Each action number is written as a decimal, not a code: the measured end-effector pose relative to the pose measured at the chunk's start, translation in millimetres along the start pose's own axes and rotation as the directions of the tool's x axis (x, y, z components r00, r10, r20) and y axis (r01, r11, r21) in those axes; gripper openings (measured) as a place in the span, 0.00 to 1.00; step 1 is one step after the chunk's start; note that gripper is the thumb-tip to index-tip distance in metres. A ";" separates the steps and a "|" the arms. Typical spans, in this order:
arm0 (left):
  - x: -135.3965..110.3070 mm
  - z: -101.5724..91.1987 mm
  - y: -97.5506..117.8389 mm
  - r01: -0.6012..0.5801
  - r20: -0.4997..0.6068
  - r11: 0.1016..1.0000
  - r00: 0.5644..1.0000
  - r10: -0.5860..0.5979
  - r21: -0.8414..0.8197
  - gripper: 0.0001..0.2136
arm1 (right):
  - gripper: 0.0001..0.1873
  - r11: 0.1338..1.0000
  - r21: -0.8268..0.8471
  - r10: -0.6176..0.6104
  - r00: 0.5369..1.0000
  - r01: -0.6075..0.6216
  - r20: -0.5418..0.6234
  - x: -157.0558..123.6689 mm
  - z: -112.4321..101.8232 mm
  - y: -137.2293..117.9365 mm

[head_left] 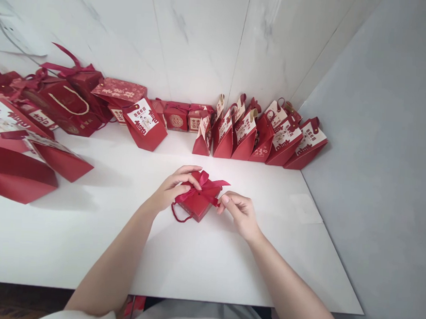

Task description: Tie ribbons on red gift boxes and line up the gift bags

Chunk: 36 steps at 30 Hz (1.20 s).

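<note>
A small red gift box [196, 205] with a red ribbon [207, 186] and a cord handle lies on the white table [198, 260] in front of me. My left hand [174, 187] rests curled over the box's left top, fingers on the ribbon bow. My right hand [239, 211] pinches the ribbon's end at the box's right side.
A row of small red gift bags with white tags [262, 134] lines the back wall. Red boxes [179, 116] stand behind them at centre. Larger red bags [67, 100] and flat red packages [15, 165] crowd the left. A grey wall [380, 166] bounds the right.
</note>
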State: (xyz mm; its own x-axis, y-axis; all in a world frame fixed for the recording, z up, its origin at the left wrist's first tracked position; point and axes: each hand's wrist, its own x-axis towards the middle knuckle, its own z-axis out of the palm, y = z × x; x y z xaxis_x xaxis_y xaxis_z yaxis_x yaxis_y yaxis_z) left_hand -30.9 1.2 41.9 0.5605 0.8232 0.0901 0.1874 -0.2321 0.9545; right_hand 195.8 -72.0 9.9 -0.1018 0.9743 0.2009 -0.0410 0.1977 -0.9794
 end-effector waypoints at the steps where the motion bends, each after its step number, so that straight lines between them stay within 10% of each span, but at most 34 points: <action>1: 0.5 3.3 1.0 0.011 -0.043 1.000 0.999 -0.011 -0.014 0.11 | 0.22 1.000 0.016 0.008 1.000 -0.008 0.002 -0.4 0.5 0.0; 7: 1.5 22.7 3.2 0.051 -0.249 0.996 0.968 -0.031 0.074 0.07 | 0.19 0.997 0.081 -0.008 1.000 0.006 0.019 -4.3 2.5 -3.7; 14: 2.5 19.9 6.8 0.170 -0.111 0.982 0.978 -0.178 -0.077 0.24 | 0.24 0.995 0.095 0.036 0.992 -0.024 -0.123 1.1 -3.0 0.0; 36: -0.5 8.2 9.8 0.236 0.012 0.944 0.971 -0.240 -0.232 0.22 | 0.17 0.982 0.038 0.184 0.891 -0.184 -0.414 13.4 -21.8 5.6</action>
State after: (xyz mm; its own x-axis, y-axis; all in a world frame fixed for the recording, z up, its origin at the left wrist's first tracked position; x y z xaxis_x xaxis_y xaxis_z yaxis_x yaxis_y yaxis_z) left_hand -22.7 -5.8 48.9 0.5088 0.8486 -0.1446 0.1222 0.0951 0.9879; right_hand 215.8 -55.5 6.7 0.3135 0.9495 -0.0088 -0.0595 0.0104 -0.9982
